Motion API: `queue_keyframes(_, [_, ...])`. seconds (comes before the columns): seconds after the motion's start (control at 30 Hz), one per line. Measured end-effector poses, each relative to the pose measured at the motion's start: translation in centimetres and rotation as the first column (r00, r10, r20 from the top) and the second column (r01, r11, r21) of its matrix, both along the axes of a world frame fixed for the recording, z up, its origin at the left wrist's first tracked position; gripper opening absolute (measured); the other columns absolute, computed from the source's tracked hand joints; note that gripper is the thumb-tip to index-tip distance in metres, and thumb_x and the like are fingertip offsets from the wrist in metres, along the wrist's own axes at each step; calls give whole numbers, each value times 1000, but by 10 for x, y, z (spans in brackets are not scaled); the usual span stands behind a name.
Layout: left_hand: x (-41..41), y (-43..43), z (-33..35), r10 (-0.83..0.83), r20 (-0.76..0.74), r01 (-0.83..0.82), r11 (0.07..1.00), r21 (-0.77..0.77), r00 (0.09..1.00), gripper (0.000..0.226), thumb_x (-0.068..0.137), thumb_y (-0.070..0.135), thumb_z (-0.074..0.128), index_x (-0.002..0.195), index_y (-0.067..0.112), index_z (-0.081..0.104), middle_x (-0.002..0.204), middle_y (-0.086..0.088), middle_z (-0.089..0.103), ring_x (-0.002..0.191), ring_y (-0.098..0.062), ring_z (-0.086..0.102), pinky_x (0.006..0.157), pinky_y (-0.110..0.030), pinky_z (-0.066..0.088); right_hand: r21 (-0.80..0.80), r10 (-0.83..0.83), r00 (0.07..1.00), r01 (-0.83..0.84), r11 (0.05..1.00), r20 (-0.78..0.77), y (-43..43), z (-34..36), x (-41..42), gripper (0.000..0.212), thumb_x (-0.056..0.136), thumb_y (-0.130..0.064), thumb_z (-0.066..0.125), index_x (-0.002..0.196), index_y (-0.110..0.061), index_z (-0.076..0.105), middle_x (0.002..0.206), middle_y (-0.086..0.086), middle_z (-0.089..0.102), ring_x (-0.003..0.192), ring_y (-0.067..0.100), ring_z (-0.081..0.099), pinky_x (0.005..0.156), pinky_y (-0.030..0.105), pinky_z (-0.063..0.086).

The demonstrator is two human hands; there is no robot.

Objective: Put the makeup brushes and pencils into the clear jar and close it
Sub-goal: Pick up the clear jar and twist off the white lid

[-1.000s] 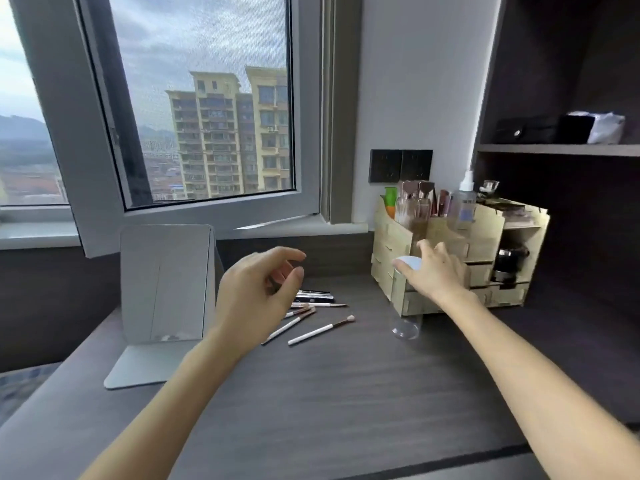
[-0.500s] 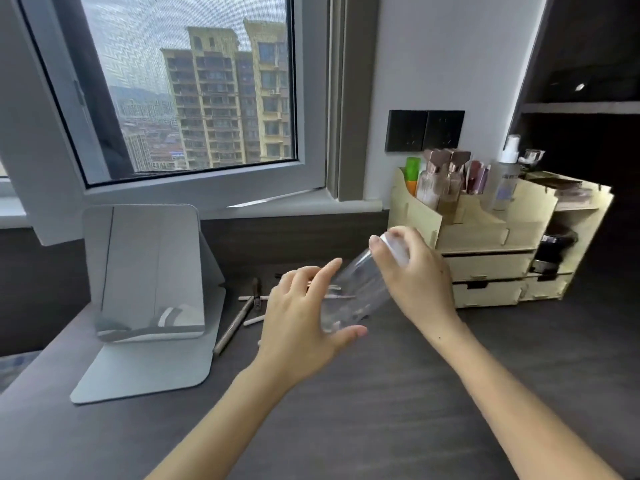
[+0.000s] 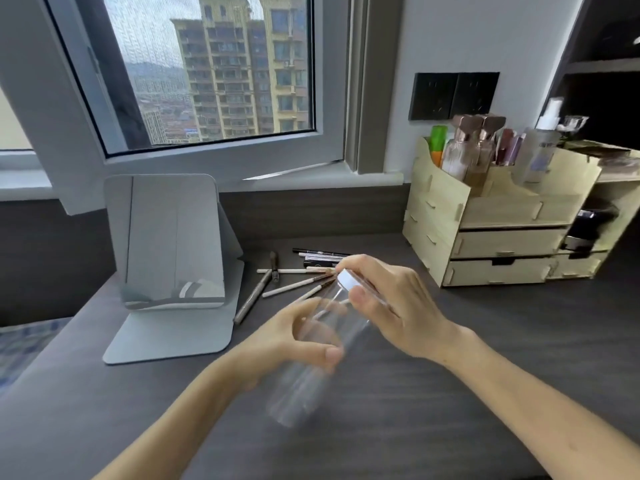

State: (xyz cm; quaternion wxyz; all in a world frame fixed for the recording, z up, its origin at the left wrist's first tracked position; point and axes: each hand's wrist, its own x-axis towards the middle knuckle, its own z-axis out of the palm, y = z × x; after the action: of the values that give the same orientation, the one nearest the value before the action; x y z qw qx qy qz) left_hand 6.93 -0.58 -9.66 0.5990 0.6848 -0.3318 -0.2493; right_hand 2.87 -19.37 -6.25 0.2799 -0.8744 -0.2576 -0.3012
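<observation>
gripping the white lid with thumb and fingertips, the right hand sits at the far, upper end of the clear jar, fingers curled around the cap as if ready to twist it. the left hand wraps the jar's middle, thumb laid across the near side and fingers behind, so the jar hangs tilted above the tabletop, base toward the person and lid toward the window. the jar looks like thin clear plastic: light, fairly stiff, smooth enough to slip, so a firm hold around the body against a turn at the lid seems the right hold. it appears empty, with the lid on.

just beyond the hands lie the makeup brushes and pencils, scattered on the tabletop to the right of a standing mirror. they are slim, rigid and light, best pinched at mid-handle, and long enough that they should go in end first. farther right stands a wooden organizer with bottles.
</observation>
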Motion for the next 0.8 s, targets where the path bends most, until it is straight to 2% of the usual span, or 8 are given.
queue_keyframes(0.07, [3,2,-1,-233,-201,219,972,-88,951,73,64,34,76,125,6,46,90,-20,65,76,-33,61,73,-36,46,41,75,997,-75,996,17,1,3,-1,53,93,-50,28,108,-8,56,81,-22,51,69,-8,49,61,11,32])
queue_keyframes(0.13, [6,1,-3,-438,-309,367,892,-263,844,67,72,40,70,126,8,45,94,-20,64,77,-32,64,73,-38,49,229,111,994,-113,967,23,-2,5,-1,44,91,-49,31,109,-15,53,85,-11,57,71,4,54,63,19,39])
queue_keyframes(0.2, [11,1,-3,-473,-367,303,849,-433,801,63,78,44,64,126,8,46,96,-18,64,79,-29,64,72,-37,51,516,130,991,-104,850,-14,-10,7,2,35,89,-49,34,112,-28,48,96,2,59,76,22,56,67,29,44])
queue_keyframes(0.3, [23,13,-2,-323,-456,-3,813,-582,829,61,74,40,72,120,6,53,99,-20,64,82,-31,64,75,-40,53,700,133,979,16,714,-157,-33,-4,6,28,90,-35,46,117,-40,46,101,0,52,85,19,57,71,30,54])
queue_keyframes(0.37, [29,22,-4,-89,-443,-191,815,-548,892,67,61,37,83,116,10,56,98,-19,66,86,-33,65,79,-42,53,679,82,946,162,716,-312,-47,-23,6,25,91,-22,56,113,-32,52,95,-4,52,85,12,58,80,33,56])
queue_keyframes(0.5, [30,29,-11,349,-261,-429,811,-398,900,73,57,29,82,121,19,48,102,-10,69,96,-26,64,87,-39,46,621,-68,890,367,692,-451,-69,-58,5,29,79,-21,70,101,-23,50,109,6,59,94,14,60,73,11,48])
queue_keyframes(0.63, [31,31,-20,552,-132,-557,741,-375,824,64,62,24,78,119,29,49,117,-11,62,104,-26,62,83,-38,52,402,-298,794,544,736,-529,-87,-81,9,40,69,-29,79,83,-34,42,115,3,59,108,21,54,88,34,43])
queue_keyframes(0.8, [37,33,-25,725,75,-657,659,-368,685,58,53,49,79,103,54,49,113,1,58,104,-24,60,92,-50,47,15,-555,646,659,752,-524,-104,-94,10,39,71,-37,74,89,-18,45,105,-1,59,92,22,51,69,31,34])
